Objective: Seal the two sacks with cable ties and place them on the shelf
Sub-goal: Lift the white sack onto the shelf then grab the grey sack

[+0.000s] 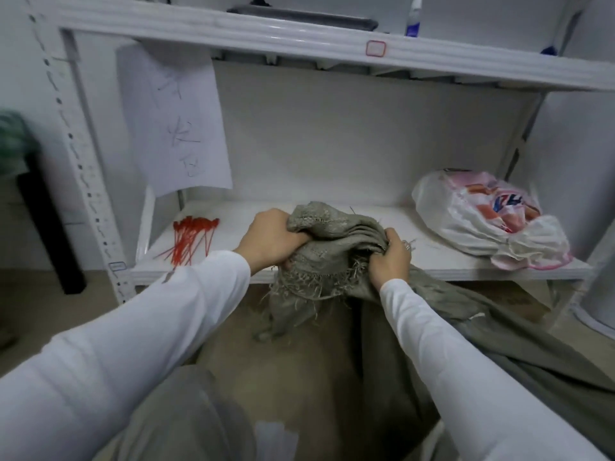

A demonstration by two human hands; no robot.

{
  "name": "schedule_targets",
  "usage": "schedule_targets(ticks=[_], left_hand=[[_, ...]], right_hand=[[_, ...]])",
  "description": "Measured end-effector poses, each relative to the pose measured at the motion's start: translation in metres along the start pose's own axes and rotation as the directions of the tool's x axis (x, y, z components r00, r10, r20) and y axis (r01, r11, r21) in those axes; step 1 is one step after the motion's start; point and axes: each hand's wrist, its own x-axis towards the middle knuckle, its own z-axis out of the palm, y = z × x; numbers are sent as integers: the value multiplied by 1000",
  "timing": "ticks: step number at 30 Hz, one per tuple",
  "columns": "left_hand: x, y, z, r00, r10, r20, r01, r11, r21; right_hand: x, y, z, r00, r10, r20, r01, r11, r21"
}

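Note:
A grey woven sack with a frayed mouth stands on the floor in front of the white shelf. Its gathered top is bunched between both hands. My left hand grips the bunched cloth from the left. My right hand squeezes it from the right. A bundle of red cable ties lies on the shelf board to the left of my hands. A white sack with pink and blue print lies on its side at the right end of the same board.
A sheet of paper with handwriting hangs at the shelf's left rear. An upper shelf carries a dark tray and a bottle. A perforated white upright stands at the left. A dark piece of furniture stands beyond it.

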Motion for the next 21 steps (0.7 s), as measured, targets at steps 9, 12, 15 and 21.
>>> schedule_targets(ticks=[9, 12, 15, 21], left_hand=[[-39, -11, -27, 996, 12, 85, -13, 1000, 8], [-41, -18, -26, 991, -48, 128, 50, 999, -16], [-39, -25, -18, 991, -15, 135, 22, 999, -45], [-45, -21, -9, 986, -92, 136, 76, 990, 123]], right_hand=[[-36, -64, 29, 966, -87, 243, 87, 996, 8], [-38, -71, 31, 946, -133, 295, 87, 983, 162], [-45, -84, 32, 874, -206, 439, 89, 958, 273], [-53, -84, 31, 804, -397, 444, 266, 906, 328]])
